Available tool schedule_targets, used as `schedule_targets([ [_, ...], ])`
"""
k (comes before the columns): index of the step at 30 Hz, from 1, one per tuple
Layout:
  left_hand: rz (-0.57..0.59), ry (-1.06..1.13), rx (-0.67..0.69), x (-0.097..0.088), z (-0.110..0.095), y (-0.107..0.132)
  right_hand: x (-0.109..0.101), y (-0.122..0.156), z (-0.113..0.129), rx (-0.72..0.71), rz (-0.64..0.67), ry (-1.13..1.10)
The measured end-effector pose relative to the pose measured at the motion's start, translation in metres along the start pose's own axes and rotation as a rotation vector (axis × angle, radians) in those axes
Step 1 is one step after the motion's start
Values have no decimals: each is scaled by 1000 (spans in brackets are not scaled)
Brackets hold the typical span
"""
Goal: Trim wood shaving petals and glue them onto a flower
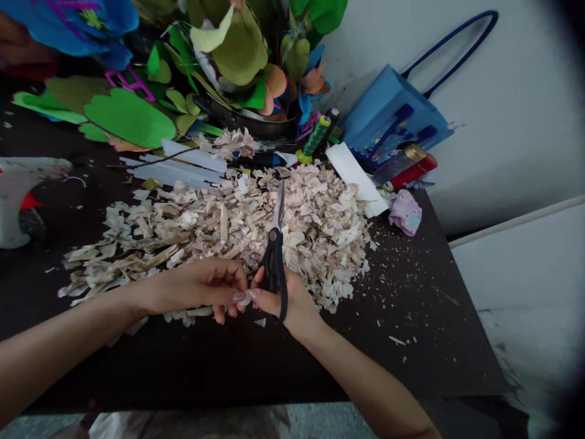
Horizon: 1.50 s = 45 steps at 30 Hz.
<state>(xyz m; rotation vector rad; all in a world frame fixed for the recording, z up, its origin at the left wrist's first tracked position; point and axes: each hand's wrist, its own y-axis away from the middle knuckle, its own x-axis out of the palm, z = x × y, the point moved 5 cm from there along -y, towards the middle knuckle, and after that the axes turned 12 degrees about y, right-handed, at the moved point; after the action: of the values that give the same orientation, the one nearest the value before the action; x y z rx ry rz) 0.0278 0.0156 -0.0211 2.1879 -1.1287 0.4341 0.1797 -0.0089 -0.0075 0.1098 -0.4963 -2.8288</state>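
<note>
From here, my left hand [196, 289] pinches a pale scrap [242, 298] beside the black-handled scissors [274, 262] closed in my right hand [292, 299]; a broad heap of cut shavings [311, 213] already covers the surface [411, 317].

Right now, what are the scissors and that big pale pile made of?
The scissors have a shiny grey blade, likely steel, and smooth black handles, probably plastic. The pile looks like dry, papery plant husk, crinkly with streaky fibres, or maybe thin paper.
</note>
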Motion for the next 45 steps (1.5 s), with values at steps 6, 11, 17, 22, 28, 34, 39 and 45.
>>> schedule_targets([
  [6,-105,115,-15,0,6,-5,-2,-2,-11,-78,-124,-97],
  [11,-169,77,15,1,0,-2,-4,-2,-15,-115,-128,-108],
  [17,-133,78,-31,4,-2,3,-8,-1,-4,-57,-37,-32],
  [22,-45,53,-37,5,7,-2,-3,1,5,-36,55,54],
  [28,-146,38,-6,4,-2,1,-5,1,2,-43,47,74],
  [34,-217,69,66,5,-8,2,-6,-2,-12,-30,-50,-11],
  [39,-185,13,40,4,1,-3,-5,-5,-17,-76,-73,-52],
  [45,-202,-9,11,1,1,-1,-7,-3,-12,-96,-92,-4],
])
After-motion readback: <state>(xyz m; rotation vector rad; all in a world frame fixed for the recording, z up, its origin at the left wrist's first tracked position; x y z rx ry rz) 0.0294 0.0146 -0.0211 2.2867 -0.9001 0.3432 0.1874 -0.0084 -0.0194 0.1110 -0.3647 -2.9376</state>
